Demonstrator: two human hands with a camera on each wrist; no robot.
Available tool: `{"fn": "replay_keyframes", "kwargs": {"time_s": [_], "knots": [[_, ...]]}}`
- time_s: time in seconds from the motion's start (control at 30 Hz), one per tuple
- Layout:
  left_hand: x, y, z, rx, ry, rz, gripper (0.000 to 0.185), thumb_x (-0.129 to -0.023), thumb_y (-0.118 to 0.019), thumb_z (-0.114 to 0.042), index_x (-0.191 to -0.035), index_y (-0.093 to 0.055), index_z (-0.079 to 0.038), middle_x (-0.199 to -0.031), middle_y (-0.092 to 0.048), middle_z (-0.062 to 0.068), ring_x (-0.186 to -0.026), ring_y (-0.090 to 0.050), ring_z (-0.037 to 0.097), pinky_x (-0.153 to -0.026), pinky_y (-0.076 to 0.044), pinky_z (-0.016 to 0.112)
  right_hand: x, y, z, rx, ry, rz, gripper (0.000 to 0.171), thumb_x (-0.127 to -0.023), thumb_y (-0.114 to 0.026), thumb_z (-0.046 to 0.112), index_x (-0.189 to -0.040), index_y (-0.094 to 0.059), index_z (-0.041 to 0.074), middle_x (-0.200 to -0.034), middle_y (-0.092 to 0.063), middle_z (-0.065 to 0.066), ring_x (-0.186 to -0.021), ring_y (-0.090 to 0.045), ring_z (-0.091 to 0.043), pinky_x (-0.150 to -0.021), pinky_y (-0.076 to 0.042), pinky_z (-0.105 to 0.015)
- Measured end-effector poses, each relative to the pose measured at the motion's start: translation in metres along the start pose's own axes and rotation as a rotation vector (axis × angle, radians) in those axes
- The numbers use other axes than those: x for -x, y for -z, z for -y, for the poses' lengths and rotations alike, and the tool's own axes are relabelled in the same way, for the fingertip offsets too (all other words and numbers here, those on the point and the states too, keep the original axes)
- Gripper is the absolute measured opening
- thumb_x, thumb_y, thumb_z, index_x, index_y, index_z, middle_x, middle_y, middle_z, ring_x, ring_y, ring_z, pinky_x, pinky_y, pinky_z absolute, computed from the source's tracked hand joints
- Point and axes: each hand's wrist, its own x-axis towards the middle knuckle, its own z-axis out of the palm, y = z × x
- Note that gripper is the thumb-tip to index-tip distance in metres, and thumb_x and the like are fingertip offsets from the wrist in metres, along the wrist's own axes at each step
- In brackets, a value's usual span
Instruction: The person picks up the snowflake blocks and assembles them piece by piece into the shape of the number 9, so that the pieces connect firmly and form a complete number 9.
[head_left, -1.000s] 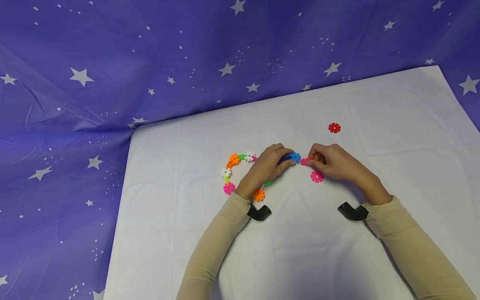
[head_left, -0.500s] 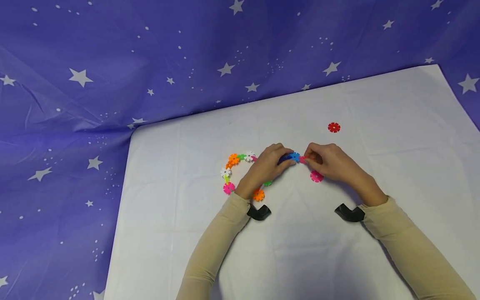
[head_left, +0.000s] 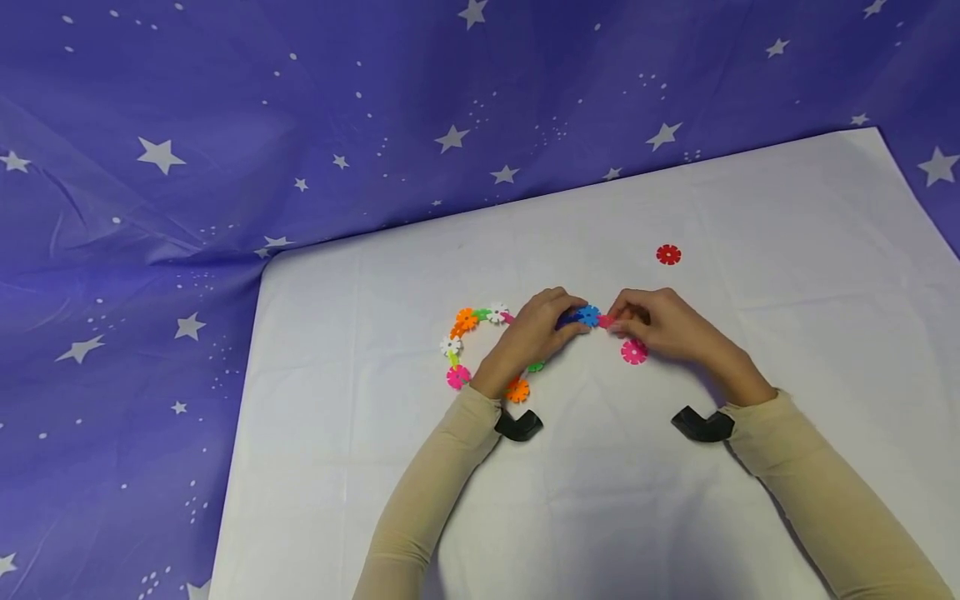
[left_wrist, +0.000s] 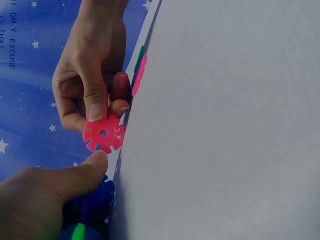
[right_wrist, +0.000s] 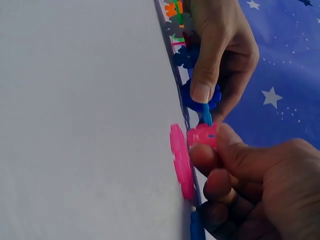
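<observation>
Right hand (head_left: 660, 325), pinching pink disc (left_wrist: 103, 133), now closed in against blue disc (head_left: 588, 315) gripped by left hand (head_left: 536, 333); joining nearly seated.

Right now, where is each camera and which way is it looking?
Head: on the person's head, looking forward and down at the white sheet; shows both sleeves, the left hand, the right hand, the flower chain and a loose red disc.
Left wrist: low along the sheet, facing the right hand pinching the pink disc; its own thumb shows.
Right wrist: low, facing the left hand on the blue disc; its own fingers show.
Both wrist views share the pink disc.
</observation>
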Motion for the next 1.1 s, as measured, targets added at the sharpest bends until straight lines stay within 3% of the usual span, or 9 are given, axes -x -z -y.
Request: {"fn": "replay_keyframes", "kwargs": {"time_s": [0.3,0.7,0.93,1.1], "knots": [[0.0,0.0,0.001,0.042,-0.007,-0.019,0.036,-0.094,-0.066,-0.028,-0.123,-0.066,-0.007,-0.099,-0.064,0.004,-0.085,-0.052,0.013,-0.081,-0.044,0.022,-0.001,-0.006,0.006,0.017,0.086,-0.05,0.016,-0.08,-0.078,0.002,-0.078,-0.064,0.01,-0.061,-0.058,0.007,-0.051,-0.038,0.0,-0.047,-0.034,-0.019],[0.0,0.001,0.003,0.045,-0.011,-0.026,0.034,-0.094,-0.067,-0.027,-0.121,-0.068,-0.007,-0.1,-0.067,0.004,-0.086,-0.055,0.013,-0.083,-0.047,0.024,-0.002,-0.012,0.011,0.079,0.084,-0.096,0.017,-0.078,-0.08,0.003,-0.076,-0.064,0.008,-0.058,-0.058,0.008,-0.049,-0.036,-0.001,-0.046,-0.032,-0.021],[-0.002,0.0,0.002,0.099,-0.007,-0.028,0.034,-0.092,-0.069,-0.025,-0.119,-0.068,-0.005,-0.1,-0.068,0.005,-0.084,-0.056,0.013,-0.079,-0.046,0.02,-0.002,-0.012,0.014,0.135,0.095,-0.12,0.018,-0.078,-0.079,0.001,-0.077,-0.062,0.006,-0.061,-0.061,0.005,-0.05,-0.038,-0.003,-0.046,-0.034,-0.021],[-0.002,0.0,0.0,0.038,0.012,0.0,0.036,-0.093,-0.068,-0.027,-0.122,-0.067,-0.006,-0.1,-0.065,0.004,-0.087,-0.053,0.014,-0.082,-0.045,0.023,-0.002,-0.013,0.012,0.099,0.078,-0.113,0.016,-0.079,-0.079,0.002,-0.079,-0.064,0.007,-0.062,-0.061,0.006,-0.051,-0.038,-0.002,-0.047,-0.033,-0.02]]}}
